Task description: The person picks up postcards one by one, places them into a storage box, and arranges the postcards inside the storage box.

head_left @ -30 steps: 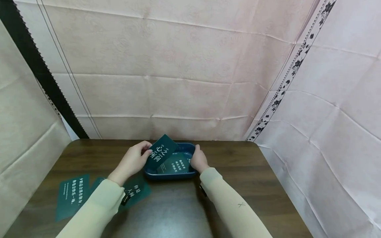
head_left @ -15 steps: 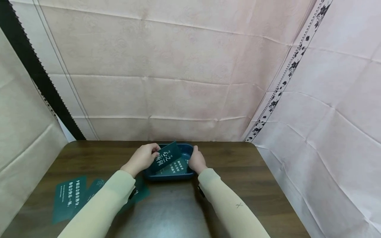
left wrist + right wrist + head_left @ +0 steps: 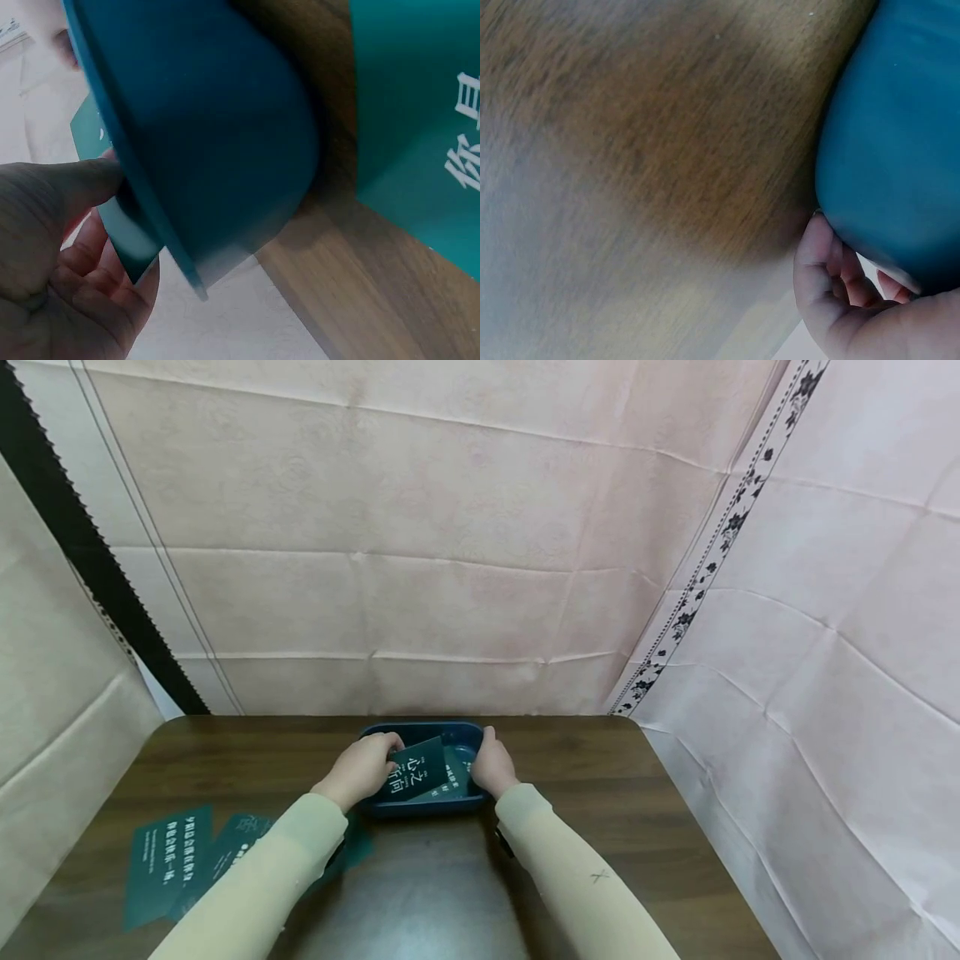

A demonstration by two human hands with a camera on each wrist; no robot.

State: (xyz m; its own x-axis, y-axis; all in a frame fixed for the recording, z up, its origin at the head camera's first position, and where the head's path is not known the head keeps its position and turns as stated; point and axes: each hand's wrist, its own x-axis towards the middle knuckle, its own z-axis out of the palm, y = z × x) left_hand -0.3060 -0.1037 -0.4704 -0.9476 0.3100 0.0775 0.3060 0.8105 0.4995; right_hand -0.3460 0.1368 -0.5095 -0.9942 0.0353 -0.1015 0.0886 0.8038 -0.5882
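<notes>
A dark green card with white characters [image 3: 420, 770] is pinched by the thumb and fingers of my left hand [image 3: 363, 770], low inside a blue tray [image 3: 423, 809]. Beneath that card, partly covered, another green card [image 3: 453, 781] lies in the tray. My right hand [image 3: 493, 766] holds the tray's right end, its fingers curled at the edge in the right wrist view. The left wrist view shows the held card [image 3: 133, 238] between thumb and fingers, just past the tray's rim; the tray wall [image 3: 202, 127] hides part of it.
On the wooden table [image 3: 600, 835], left of the tray, lie more green cards: one at the far left [image 3: 167, 864], one beside it [image 3: 238, 843], and one partly under the left forearm [image 3: 358, 847]. A pale cloth wall [image 3: 450, 610] rises behind the table.
My left hand has moved right and down with the card, from over the tray's left rim into the tray. The right hand keeps its hold on the tray's right end.
</notes>
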